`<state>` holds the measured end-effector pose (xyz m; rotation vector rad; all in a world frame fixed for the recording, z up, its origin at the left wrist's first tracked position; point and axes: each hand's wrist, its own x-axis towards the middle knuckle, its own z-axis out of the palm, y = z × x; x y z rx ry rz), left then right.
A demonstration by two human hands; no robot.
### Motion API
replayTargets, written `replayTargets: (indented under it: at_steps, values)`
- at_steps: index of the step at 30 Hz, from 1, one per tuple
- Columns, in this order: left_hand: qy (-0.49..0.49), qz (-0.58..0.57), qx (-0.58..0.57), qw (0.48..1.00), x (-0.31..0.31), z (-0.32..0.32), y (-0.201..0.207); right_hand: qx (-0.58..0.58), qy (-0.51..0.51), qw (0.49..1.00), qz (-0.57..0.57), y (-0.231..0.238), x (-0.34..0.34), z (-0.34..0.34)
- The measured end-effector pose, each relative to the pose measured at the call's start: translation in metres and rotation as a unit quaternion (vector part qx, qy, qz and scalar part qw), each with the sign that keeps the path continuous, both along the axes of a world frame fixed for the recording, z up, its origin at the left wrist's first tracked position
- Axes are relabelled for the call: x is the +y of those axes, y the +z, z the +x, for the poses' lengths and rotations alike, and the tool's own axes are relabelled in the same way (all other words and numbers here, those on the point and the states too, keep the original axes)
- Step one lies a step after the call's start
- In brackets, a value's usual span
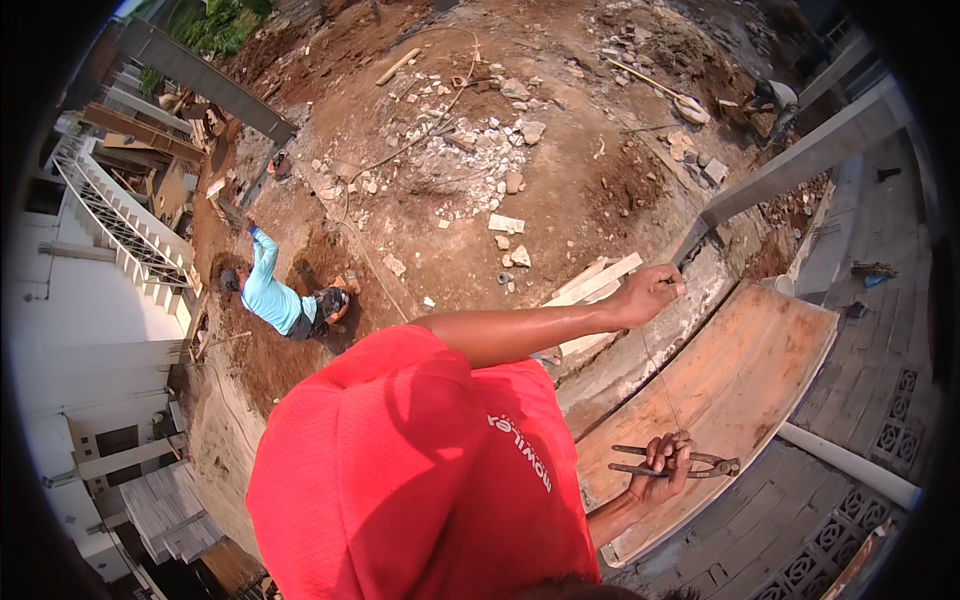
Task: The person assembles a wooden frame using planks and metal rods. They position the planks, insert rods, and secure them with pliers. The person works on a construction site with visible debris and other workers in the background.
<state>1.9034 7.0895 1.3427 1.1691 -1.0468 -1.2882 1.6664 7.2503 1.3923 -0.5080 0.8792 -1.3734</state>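
Observation:
My left hand [650, 297] is closed in a pinch, held out over a rough concrete ledge [690, 305]. A thin wire [655, 370] runs from it to my right hand [668, 468]. That hand is wrapped round dark metal pincers [715, 465], whose jaws point right and whose handles stick out to the left. Both hands are near a reddish-brown wooden board [740, 350], the right one above its lower part. Whether the wire is gripped by the pincers or by my right fingers, I cannot tell.
Pale planks [597, 283] lie beside the ledge. A grey post [800, 155] rises beyond my left hand. Past the board stands a grey block wall [860, 330] with a white pipe [845, 465]. A co-worker in light blue [275, 290] bends over dug soil; rubble [480, 150] covers the ground.

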Motion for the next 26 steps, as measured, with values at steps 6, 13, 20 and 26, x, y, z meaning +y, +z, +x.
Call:
replayTargets:
  at_steps: [6,13,20,26]
  values:
    - [0.004,0.032,0.222,0.975,-0.046,-0.021,0.055,0.167,0.224,0.959,0.051,-0.004,0.004,0.053]
    - [-0.149,0.085,0.371,0.913,-0.024,-0.007,0.084,0.230,-0.023,0.951,0.203,-0.061,-0.015,0.050]
    - [-0.036,-0.079,-0.024,0.996,-0.010,-0.001,0.019,0.137,-0.114,0.978,0.109,-0.033,-0.019,0.006]
    - [0.080,-0.031,0.006,0.996,-0.032,-0.007,0.014,0.119,0.123,0.985,0.026,-0.008,0.003,0.027]
